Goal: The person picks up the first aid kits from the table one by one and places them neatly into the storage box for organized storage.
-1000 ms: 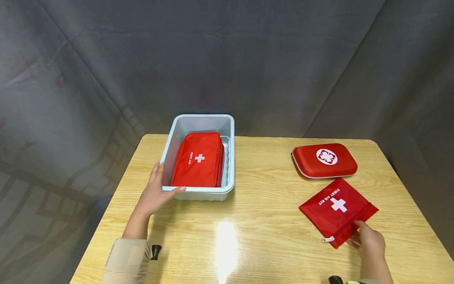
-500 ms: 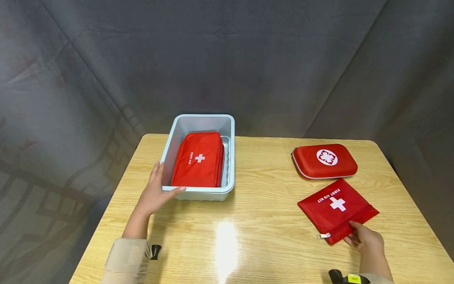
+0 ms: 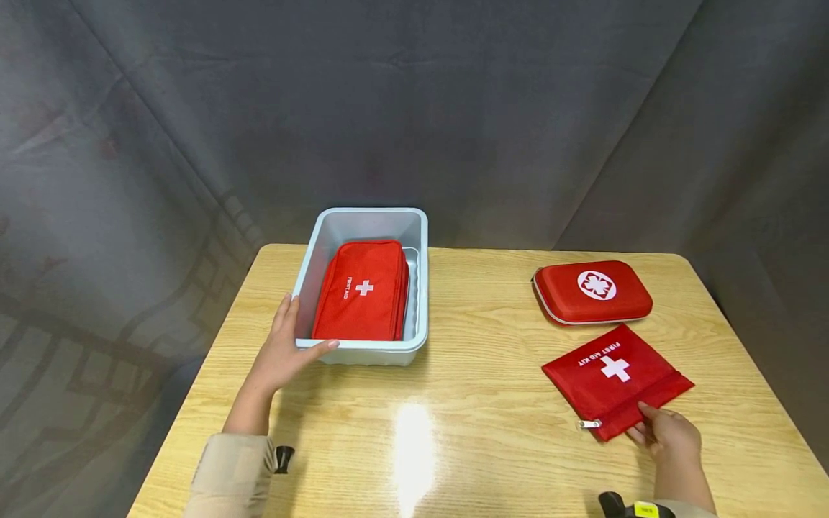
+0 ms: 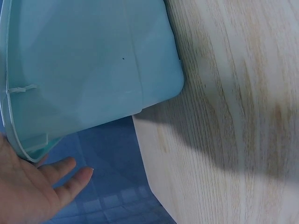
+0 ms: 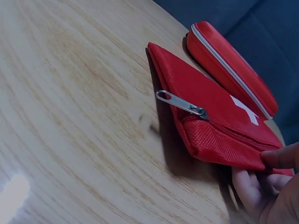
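A light blue-grey plastic bin (image 3: 364, 344) stands at the table's left, with a red first aid bag (image 3: 355, 311) lying in it. My left hand (image 3: 280, 361) rests at the bin's near left corner, thumb along the front rim and fingers spread by the left side; in the left wrist view they are loosely extended. On the right, my right hand (image 3: 670, 434) pinches the zipped edge of a flat red first aid kit pouch (image 3: 592, 388), thumb on top and fingers beneath. The right wrist view shows that edge lifted, the metal zipper pull (image 5: 180, 102) sticking out.
A hard red zip case (image 3: 562, 293) with a white round emblem lies just behind the pouch. Wooden table (image 3: 479, 403) surface stretches between bin and pouch. A dark grey curtain (image 3: 492, 129) hangs behind and at both sides.
My right hand has taken hold of the pouch's near edge and raised it a little; the pouch has shifted slightly left and away. The left hand and bin have stayed put.
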### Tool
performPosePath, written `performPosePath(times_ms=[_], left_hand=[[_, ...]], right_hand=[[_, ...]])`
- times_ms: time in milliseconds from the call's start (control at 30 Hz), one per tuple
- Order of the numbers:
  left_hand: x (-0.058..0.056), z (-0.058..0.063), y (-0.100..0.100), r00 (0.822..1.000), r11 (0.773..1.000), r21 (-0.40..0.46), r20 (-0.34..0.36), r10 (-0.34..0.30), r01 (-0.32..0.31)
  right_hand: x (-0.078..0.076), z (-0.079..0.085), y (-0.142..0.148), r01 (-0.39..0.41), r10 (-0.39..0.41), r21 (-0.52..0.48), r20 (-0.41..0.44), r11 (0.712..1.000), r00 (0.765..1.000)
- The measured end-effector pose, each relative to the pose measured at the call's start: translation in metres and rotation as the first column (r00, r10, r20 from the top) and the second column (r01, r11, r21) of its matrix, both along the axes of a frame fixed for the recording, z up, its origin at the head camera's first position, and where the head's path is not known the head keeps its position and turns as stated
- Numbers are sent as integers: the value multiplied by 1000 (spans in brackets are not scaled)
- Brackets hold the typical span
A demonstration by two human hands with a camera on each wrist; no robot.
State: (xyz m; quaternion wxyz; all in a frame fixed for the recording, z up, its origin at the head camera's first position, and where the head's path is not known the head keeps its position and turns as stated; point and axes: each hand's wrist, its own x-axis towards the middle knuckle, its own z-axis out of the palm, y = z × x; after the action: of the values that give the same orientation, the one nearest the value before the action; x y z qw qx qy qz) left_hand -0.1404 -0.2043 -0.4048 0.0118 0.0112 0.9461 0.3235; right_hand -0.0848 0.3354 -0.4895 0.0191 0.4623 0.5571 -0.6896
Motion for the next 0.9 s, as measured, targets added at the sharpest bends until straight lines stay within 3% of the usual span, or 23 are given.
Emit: performPosePath(times_ms=[200, 467, 667, 900], left_hand=[[-1, 0, 0, 1000, 1000, 8, 5, 0, 0], [-1, 3, 2, 1000, 1000, 22, 3, -1, 1], [0, 3, 2, 1000, 1000, 25, 5, -2, 2], [1, 4, 2, 1000, 1000, 27, 5, 0, 0]], right_hand=[[1, -1, 3, 22, -30, -133, -61, 991, 998], [5, -11, 9, 48, -68, -228, -80, 972, 994], [8, -12, 9, 90, -133, -286, -131, 954, 982], [13, -10, 5, 147, -226, -342, -203, 928, 953]])
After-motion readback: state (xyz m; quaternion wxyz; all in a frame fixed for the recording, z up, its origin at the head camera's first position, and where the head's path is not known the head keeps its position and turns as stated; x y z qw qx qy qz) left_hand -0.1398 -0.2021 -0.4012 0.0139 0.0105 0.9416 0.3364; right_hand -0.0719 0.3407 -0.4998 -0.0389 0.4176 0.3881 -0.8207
